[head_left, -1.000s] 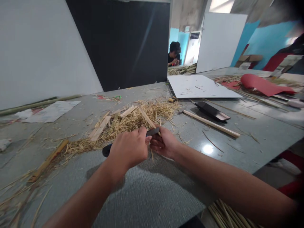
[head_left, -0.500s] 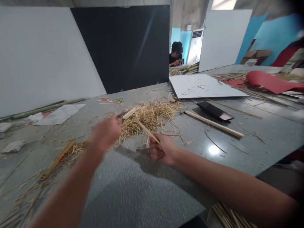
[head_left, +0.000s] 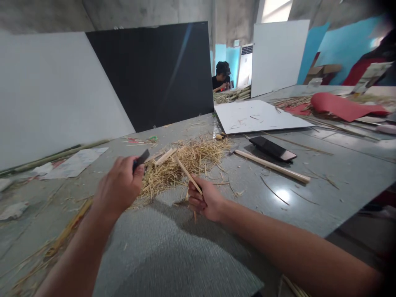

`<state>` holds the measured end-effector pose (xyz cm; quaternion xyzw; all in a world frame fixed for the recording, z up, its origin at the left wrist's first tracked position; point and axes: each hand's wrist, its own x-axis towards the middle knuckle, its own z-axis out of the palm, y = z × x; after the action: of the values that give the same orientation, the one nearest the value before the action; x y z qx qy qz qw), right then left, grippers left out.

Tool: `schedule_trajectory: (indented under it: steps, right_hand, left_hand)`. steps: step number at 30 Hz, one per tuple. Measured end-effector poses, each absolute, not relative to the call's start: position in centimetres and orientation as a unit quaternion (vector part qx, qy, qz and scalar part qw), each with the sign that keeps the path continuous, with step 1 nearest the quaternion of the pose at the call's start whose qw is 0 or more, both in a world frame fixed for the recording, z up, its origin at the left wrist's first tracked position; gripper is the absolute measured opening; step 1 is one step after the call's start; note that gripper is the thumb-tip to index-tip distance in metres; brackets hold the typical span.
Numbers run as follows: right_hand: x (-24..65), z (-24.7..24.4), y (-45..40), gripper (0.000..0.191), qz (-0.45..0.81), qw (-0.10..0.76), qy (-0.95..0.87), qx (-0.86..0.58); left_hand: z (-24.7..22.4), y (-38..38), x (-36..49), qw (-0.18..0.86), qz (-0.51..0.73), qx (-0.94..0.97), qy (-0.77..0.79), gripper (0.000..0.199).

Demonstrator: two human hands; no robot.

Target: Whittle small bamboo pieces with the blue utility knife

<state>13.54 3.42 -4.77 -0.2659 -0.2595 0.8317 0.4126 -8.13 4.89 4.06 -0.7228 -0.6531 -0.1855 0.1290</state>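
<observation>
My left hand [head_left: 119,187] is closed around a short dark knife [head_left: 142,160], its flat blade sticking out past the thumb toward the upper right. The handle is mostly hidden in the fist. In my right hand [head_left: 206,200] is a slim pale bamboo strip [head_left: 185,169], pointing up and left, with the fingers wrapped round its lower end. A thin sliver hangs beneath that hand. Behind both hands lies a heap of straw-coloured shavings [head_left: 201,156], with a flat piece of pale wood [head_left: 165,156] on its left side. The knife and the strip are apart.
A pale wooden rod [head_left: 272,166] and a black phone [head_left: 272,148] lie to the right. Farther back are a white board [head_left: 260,115] and a red sheet [head_left: 343,106]. A yellow stick [head_left: 69,227] lies at left. Upright panels [head_left: 154,78] line the back; a person [head_left: 222,78] sits beyond.
My left hand has drawn back left and nearer to me with the knife, away from the strip. My right hand still grips the strip in about the same place. The view has shifted slightly.
</observation>
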Motion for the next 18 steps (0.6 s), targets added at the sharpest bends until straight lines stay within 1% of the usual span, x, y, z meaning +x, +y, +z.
schedule_trajectory:
  steps: [3,5,7,10,12,15,16,18]
  right_hand:
    - [13.2,-5.2,3.7,0.045,0.810,0.437,-0.288,-0.266]
    - [13.0,-5.5,3.8,0.048,0.784,0.464,-0.316,-0.264]
    - [13.0,-5.6,3.7,0.050,0.742,0.497,-0.368,-0.259]
    - [13.3,-5.5,2.9,0.047,0.661,0.523,-0.475,-0.253]
    - [13.4,-5.3,2.3,0.050,0.634,0.509,-0.526,-0.249]
    - [13.3,-4.9,1.5,0.060,0.671,0.465,-0.534,-0.219]
    - [13.2,-4.8,1.3,0.060,0.690,0.455,-0.523,-0.207]
    - [13.1,-4.7,1.2,0.053,0.725,0.440,-0.494,-0.193]
  left_hand:
    - [3.4,4.6,-7.5,0.076,-0.197,-0.792,-0.573,0.043]
    - [3.3,3.8,-6.6,0.054,-0.219,-0.798,-0.559,0.041]
    - [3.4,2.5,-5.2,0.011,-0.275,-0.772,-0.573,0.038]
    - [3.7,0.4,-2.8,-0.138,-0.368,-0.705,-0.590,0.037]
    - [3.5,-0.3,-1.5,-0.227,-0.409,-0.664,-0.583,0.035]
    - [2.5,-0.3,-0.5,-0.315,-0.500,-0.591,-0.549,0.034]
    - [1.9,-0.1,-0.4,-0.347,-0.525,-0.570,-0.528,0.035]
    - [0.6,0.3,-0.2,-0.386,-0.583,-0.513,-0.497,0.033]
